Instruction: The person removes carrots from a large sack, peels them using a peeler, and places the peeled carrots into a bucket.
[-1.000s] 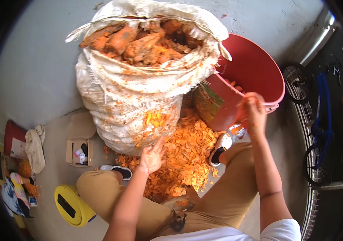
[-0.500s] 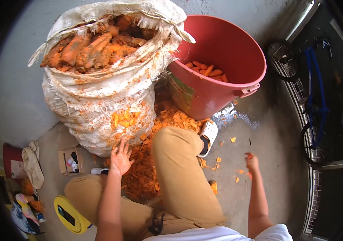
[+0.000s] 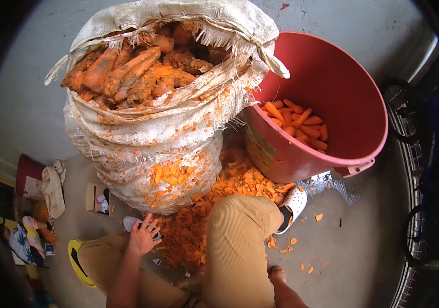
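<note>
Vegetable-prep workspace: sack (image 3: pixel 142 149), bucket (image 3: pixel 342 97), peelings (image 3: pixel 186 236)

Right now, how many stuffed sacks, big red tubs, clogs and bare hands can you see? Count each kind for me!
Stuffed woven sack: 1
Big red tub: 1
Clogs: 2, one partly hidden
Bare hands: 2, the left hand and the right hand, which is partly hidden
Total: 6

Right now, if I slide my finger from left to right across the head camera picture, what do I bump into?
Pale cloth → small cardboard box → the person's left hand → big red tub → dim blue bicycle at the far right.
</note>
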Demonstrator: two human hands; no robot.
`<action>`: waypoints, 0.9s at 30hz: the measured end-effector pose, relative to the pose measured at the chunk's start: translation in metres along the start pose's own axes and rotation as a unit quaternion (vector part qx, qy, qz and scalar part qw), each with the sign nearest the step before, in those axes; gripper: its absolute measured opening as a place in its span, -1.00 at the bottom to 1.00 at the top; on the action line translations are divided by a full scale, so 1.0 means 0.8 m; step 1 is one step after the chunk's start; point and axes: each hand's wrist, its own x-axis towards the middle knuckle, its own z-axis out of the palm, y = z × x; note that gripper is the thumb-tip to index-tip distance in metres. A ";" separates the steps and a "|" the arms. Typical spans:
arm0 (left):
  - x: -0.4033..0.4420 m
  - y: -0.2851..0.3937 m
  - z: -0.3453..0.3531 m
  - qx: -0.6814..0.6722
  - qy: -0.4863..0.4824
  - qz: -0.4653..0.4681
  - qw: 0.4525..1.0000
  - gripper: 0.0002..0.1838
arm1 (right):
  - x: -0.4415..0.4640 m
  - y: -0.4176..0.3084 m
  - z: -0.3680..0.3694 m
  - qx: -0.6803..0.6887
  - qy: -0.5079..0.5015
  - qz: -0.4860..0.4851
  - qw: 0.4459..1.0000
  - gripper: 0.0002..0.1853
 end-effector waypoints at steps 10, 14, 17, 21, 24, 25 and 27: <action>0.005 -0.007 0.045 0.014 -0.010 -0.001 1.000 -0.24 | 0.002 -0.014 -0.004 -0.018 0.097 0.002 0.995 -0.53; 0.002 0.002 0.056 0.028 -0.030 0.015 0.999 -0.25 | 0.018 -0.013 0.006 -0.011 0.102 -0.026 0.994 -0.57; -0.004 0.005 0.062 0.005 -0.045 0.036 0.998 -0.27 | 0.010 -0.016 -0.017 -0.053 0.049 -0.039 0.997 -0.58; -0.009 0.015 0.087 -0.017 -0.070 0.070 0.995 -0.27 | 0.022 -0.005 -0.019 -0.061 0.030 -0.049 0.996 -0.55; -0.003 0.023 0.094 -0.068 -0.101 0.082 0.989 -0.27 | 0.024 0.001 -0.034 -0.015 0.069 -0.033 0.997 -0.54; -0.005 0.026 0.101 -0.072 -0.119 0.083 0.987 -0.27 | 0.012 0.002 -0.052 0.003 0.088 -0.021 0.996 -0.54; -0.008 0.039 0.119 -0.079 -0.159 0.093 0.980 -0.28 | -0.003 0.017 -0.084 0.049 0.161 -0.069 0.983 -0.45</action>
